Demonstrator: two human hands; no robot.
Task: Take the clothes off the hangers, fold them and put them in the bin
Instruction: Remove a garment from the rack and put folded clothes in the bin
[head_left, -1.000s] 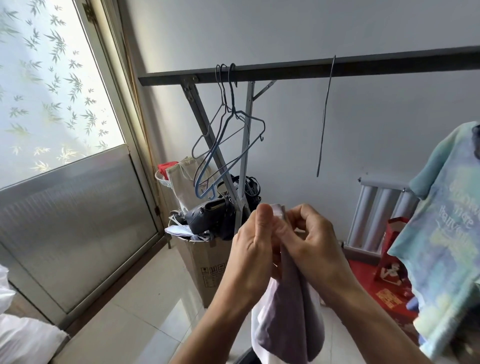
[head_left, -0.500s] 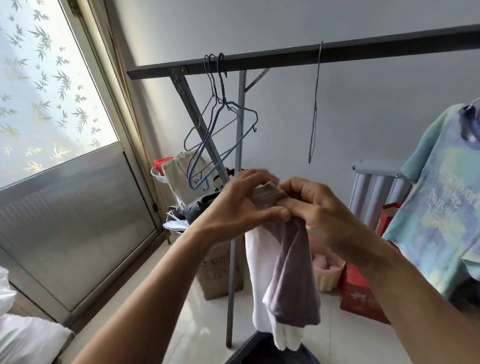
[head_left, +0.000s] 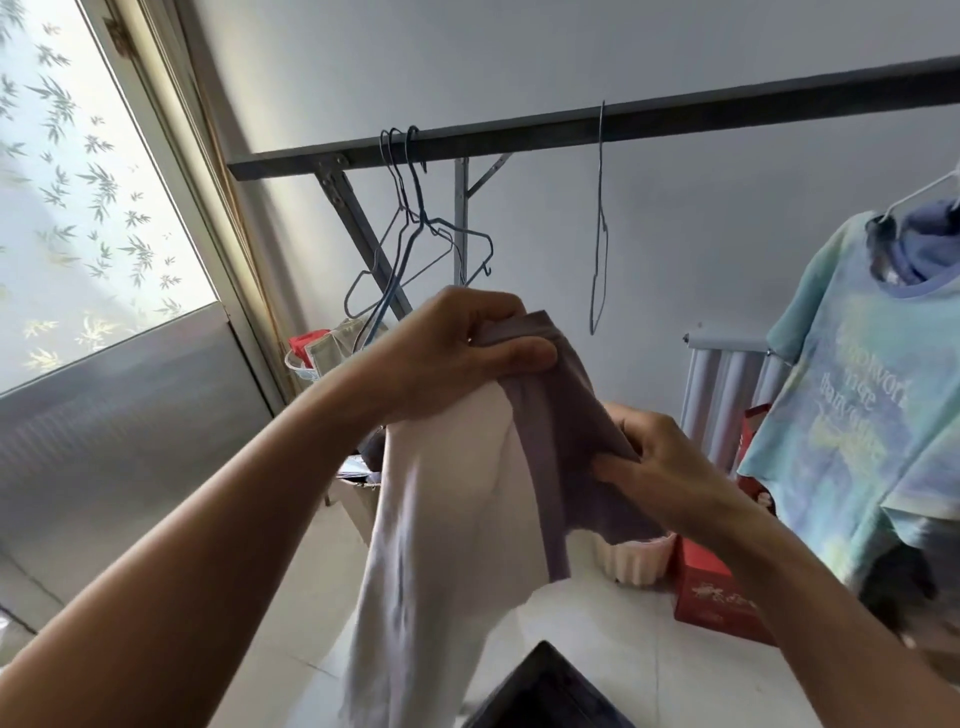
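Note:
A white and purple garment (head_left: 467, 493) hangs in the air in front of me, off any hanger. My left hand (head_left: 452, 353) grips its top edge, thumb over the purple band. My right hand (head_left: 660, 462) pinches the purple part lower and to the right. Several empty wire hangers (head_left: 415, 249) hang on the dark rail (head_left: 675, 122), and one more empty hanger (head_left: 600, 223) hangs alone further right. A tie-dye T-shirt (head_left: 852, 405) stays on a white hanger at the right. A dark bin corner (head_left: 545, 691) shows at the bottom edge.
A cardboard box (head_left: 358, 499) full of odds and ends stands by the rack's leg. A red box (head_left: 711, 597) and a pink ribbed pot (head_left: 639, 564) sit on the tiled floor. A radiator (head_left: 727, 384) lines the wall; a window (head_left: 78, 182) is at the left.
My hands have parted: the left stays on the top edge, while the right has slid down and right along the purple part, spreading the garment. The view has tilted upward.

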